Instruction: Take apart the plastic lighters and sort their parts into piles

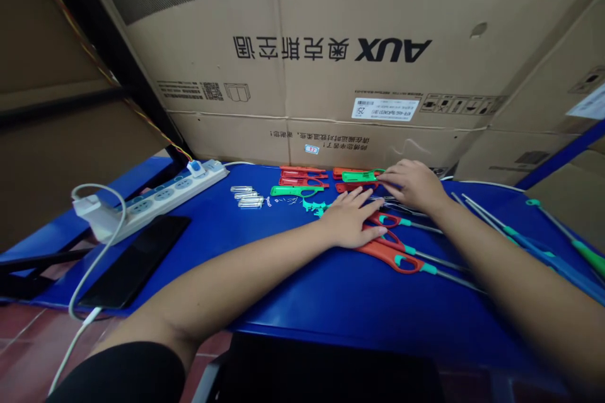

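My left hand (352, 219) lies with fingers spread over the red handles of several long-nosed gas lighters (394, 256), whose metal tubes point right. My right hand (416, 185) is closed at the fingertips on the loop end of a green lighter casing half (358, 176), which lies among red casing halves (347, 187). Left of these are more red halves (302, 177) and another green half (295, 191). Small turquoise parts (314, 206) lie by my left fingers. Several clear fuel tanks (248, 197) sit in a group farther left, near tiny pieces (278, 200).
A large cardboard box (302, 94) stands as a wall behind the blue table (283, 289). To the left lie a white power strip (170, 195) and a black phone (137, 261) with a charging cable. Metal rods (484, 214) and a green lighter (586, 258) are at right.
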`<action>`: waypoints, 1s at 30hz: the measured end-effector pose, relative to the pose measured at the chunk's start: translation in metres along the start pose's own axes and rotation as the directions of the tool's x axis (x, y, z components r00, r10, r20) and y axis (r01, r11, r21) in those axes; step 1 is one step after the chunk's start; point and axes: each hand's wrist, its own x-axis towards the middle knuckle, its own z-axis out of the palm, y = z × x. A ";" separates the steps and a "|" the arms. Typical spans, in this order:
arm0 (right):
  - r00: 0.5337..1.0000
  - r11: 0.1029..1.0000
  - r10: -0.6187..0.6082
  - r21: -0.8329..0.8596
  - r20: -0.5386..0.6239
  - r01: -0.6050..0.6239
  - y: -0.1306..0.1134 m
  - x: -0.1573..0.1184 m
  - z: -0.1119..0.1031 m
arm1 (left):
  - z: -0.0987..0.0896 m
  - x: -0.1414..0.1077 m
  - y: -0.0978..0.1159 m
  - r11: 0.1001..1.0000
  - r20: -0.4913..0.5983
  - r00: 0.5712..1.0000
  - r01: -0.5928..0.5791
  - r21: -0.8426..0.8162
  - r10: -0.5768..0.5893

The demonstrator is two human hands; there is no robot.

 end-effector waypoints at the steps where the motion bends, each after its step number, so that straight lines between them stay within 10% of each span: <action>1: 1.000 1.000 0.001 -0.011 -0.019 -0.002 -0.001 -0.002 -0.002 | 0.001 0.005 0.001 1.000 0.042 0.999 0.019 -0.008 -0.018; 9: 0.995 0.997 0.075 0.015 -0.072 -0.074 0.006 -0.021 -0.009 | 0.006 -0.009 0.017 0.992 0.107 0.987 0.123 -0.042 -0.118; 17: 0.982 0.949 0.124 0.271 0.145 -0.160 -0.006 -0.019 0.005 | -0.001 -0.043 0.034 0.983 0.112 0.985 0.143 -0.114 -0.130; 22: 0.920 0.844 0.256 0.395 0.296 -0.362 0.000 -0.018 0.015 | -0.030 -0.040 -0.018 0.994 -0.114 0.990 0.078 -0.070 -0.086; 25: 0.929 0.838 0.195 0.439 0.313 -0.324 -0.002 -0.029 0.015 | -0.058 -0.043 -0.072 0.973 -0.236 0.945 0.233 0.007 -0.224; 30: 0.940 0.841 0.106 0.475 0.325 -0.259 -0.017 -0.049 -0.001 | -0.087 -0.061 -0.145 0.924 -0.181 0.912 0.380 0.029 -0.369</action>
